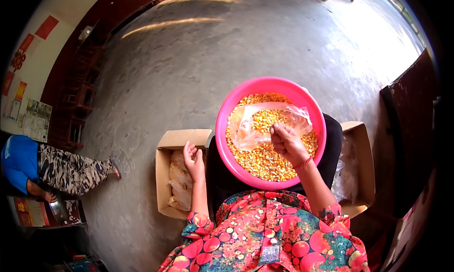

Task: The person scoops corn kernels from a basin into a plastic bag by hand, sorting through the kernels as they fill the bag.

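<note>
A pink plastic basin (222, 144) full of yellow corn kernels (263, 164) rests on my lap. On the corn lies a clear plastic bag (244, 130), its mouth spread wide with kernels showing through the middle. My right hand (289, 143) is closed above the corn, at the bag's near right edge; whatever its fingers hold is hidden. Left of the basin, my left hand (194, 162) is open, palm turned inward and fingers apart, holding nothing. It hovers over the right side of a cardboard box (163, 177), which contains bagged corn (178, 179).
To my right stands another cardboard box (366, 172) with clear plastic bags (347, 170) inside. A person in a blue shirt (21, 161) bends over at the far left. Dark wooden furniture (411, 125) stands at the right, with concrete floor (156, 78) ahead.
</note>
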{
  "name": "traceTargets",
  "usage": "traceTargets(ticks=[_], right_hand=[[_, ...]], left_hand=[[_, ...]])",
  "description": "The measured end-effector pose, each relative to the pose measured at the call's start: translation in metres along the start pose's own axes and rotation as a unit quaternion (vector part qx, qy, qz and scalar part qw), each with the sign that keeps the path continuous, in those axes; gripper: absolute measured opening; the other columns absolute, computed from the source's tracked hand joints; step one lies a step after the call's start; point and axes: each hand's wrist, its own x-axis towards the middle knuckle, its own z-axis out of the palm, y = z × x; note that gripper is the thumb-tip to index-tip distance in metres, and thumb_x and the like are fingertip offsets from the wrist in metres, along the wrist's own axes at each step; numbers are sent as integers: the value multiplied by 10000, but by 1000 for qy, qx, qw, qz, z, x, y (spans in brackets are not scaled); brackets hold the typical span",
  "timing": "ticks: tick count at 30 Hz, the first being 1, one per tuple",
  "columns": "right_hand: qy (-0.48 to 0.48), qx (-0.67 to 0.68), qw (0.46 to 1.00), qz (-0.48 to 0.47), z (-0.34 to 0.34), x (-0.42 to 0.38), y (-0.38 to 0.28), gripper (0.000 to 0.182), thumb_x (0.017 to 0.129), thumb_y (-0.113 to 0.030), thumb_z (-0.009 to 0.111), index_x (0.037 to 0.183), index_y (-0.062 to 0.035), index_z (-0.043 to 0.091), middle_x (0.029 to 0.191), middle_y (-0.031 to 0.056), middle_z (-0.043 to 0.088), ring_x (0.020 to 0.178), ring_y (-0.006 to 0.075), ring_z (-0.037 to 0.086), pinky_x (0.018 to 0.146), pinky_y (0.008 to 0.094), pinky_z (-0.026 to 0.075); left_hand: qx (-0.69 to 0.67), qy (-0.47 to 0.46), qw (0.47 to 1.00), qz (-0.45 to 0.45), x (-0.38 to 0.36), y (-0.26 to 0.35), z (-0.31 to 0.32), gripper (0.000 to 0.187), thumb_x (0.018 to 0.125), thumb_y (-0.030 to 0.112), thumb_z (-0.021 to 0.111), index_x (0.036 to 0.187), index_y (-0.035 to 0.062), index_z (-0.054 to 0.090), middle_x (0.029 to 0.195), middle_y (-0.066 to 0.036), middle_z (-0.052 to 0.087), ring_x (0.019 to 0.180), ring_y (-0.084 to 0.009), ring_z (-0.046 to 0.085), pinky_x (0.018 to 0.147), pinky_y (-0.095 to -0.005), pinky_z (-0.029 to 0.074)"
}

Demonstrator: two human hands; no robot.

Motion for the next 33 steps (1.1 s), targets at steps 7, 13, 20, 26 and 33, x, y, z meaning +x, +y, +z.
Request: traceTargets(ticks=[7,13,20,26,33], right_hand=[[161,-372,885,-230,-41,77,9,157,830,-136,484,853,-17,583,716,25,559,646,108,536,576,230,434],[92,-511,805,-288,-29,39,7,153,759,-11,497,878,-5,592,895,86,585,826,181,564,717,278,454],[-28,-453,891,-29,-13,-28,6,140,842,-82,491,902,3,584,833,33,597,806,87,544,693,243,444],[-3,-730,659,-183,-55,-28,41,127,725,-134,569,823,-57,597,809,108,570,793,283,544,733,372,431],[-45,-774,610,-162,-39,-26,55,153,691,-153,576,836,-102,579,809,95,528,816,269,512,744,365,412]], left_hand=[[336,-107,935,42,-39,-180,-78,621,672,187,645,1216,26,393,1133,-212,484,1056,-338,468,867,-393,386],[417,-169,886,-113,-71,-211,-105,496,752,367,523,1129,47,477,973,-234,563,936,-380,531,783,-458,409],[369,-181,903,-129,-80,-224,-115,468,753,444,534,954,23,578,881,-241,585,870,-372,560,730,-436,438],[370,-213,894,-138,-79,-247,-132,511,756,471,534,1006,27,568,896,-206,600,881,-341,571,744,-400,446],[249,-182,890,-336,-118,-184,-133,483,758,421,553,1080,62,541,984,-166,595,986,-275,541,814,-360,418]])
